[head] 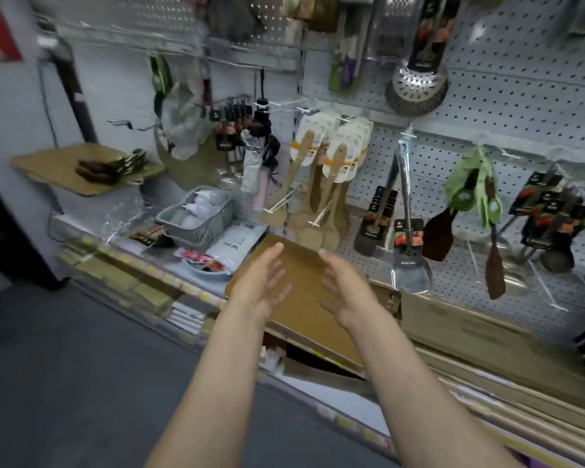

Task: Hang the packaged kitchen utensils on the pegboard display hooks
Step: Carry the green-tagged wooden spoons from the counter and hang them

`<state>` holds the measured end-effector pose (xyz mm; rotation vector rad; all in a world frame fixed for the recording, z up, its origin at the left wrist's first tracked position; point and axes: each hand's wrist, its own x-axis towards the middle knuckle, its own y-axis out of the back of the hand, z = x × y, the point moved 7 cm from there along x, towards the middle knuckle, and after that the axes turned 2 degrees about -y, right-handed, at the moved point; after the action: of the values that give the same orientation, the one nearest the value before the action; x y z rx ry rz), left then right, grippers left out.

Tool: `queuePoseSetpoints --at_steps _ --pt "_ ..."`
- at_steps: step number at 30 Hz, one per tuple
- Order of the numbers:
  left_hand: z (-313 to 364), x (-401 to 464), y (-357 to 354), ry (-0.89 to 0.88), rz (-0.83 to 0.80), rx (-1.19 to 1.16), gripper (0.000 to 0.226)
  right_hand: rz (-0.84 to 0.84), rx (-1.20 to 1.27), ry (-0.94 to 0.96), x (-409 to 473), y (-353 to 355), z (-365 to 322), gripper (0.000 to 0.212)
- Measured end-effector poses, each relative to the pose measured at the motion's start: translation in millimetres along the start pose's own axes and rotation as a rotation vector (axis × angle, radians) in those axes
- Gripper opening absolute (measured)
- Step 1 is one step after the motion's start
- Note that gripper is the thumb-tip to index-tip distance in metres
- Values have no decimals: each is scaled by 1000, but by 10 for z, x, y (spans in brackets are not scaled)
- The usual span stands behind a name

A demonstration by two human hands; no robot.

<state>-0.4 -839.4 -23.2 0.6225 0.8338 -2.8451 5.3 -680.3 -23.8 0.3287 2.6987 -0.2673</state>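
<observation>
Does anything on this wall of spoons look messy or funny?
Yes. The green-carded utensils hang crooked and fanned out, not straight like the wooden spoons. Two hooks below the spoons stick out bare.

Two hands [264, 285], one grey basket [200, 214], two wooden boards [81, 170], perhaps two bunches of wooden spatulas [318, 157].

The whole view is motion-blurred, so the print on the hanging packs [407, 238] cannot be read. The grater [390, 25] and top packs are cut off by the upper edge. The arms hide part of the cardboard box [303, 265].
</observation>
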Motion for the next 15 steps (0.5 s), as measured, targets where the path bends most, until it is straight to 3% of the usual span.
queuePoseSetpoints --at_steps 7,10,15 --pt "1169 318 1230 -57 81 -33 25 -128 -20 -14 137 -1844 35 19" --pt "1671 474 1787 -91 112 -35 12 -187 -47 -24 213 -2662 112 35" --pt "2331 703 2659 -140 182 -3 28 -266 -33 -58 351 -3695 333 26"
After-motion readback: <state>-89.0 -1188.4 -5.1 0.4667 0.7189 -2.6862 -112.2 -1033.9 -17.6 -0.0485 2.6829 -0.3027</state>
